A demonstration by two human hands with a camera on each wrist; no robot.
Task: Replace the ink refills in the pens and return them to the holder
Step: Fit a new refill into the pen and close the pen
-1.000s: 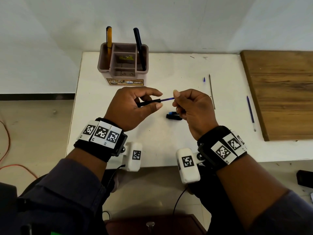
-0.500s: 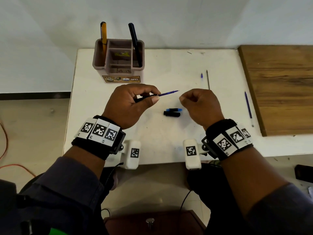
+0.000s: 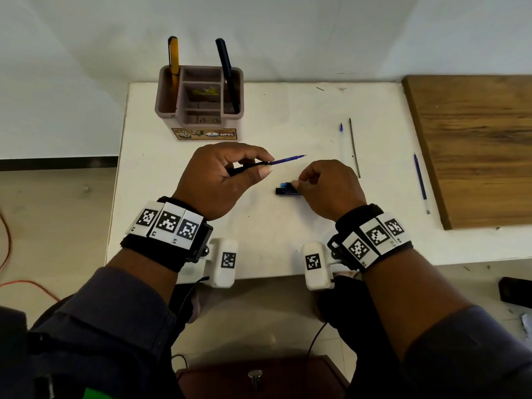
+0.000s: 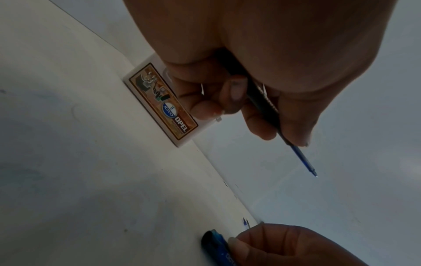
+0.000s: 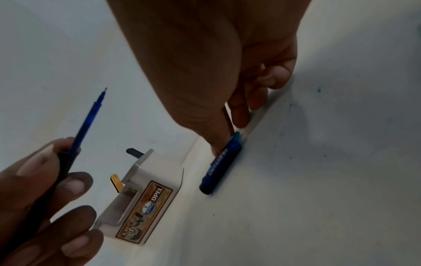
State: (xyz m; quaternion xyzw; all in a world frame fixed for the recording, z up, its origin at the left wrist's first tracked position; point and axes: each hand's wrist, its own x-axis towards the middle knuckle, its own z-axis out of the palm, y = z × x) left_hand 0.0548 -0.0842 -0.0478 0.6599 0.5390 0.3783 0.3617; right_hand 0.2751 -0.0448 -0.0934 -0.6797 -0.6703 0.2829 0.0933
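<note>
We keep the barrel point(image 3: 247, 168) pinched in our left hand point(image 3: 221, 180), thumb against curled fingers, held off the table point(image 3: 259, 226) and nearly level, so that the blue refill point(image 3: 288, 160) juts out to the right with its tip clear of everything; that leaves the open end free, we judge, for the front piece to go back on; that piece, the grip point(image 3: 288, 192), lies on the table just below the refill's tip, and our right hand point(image 3: 328, 188) is down on it, thumb and forefinger closing at its blue end, though we cannot tell whether it is yet gripped; beyond, spare refills point(image 3: 353, 145) lie apart to the right so they stay out of the work; the holder point(image 3: 198, 96) stands at the back edge with two pens point(image 3: 227, 73) upright, waiting for this one.
</note>
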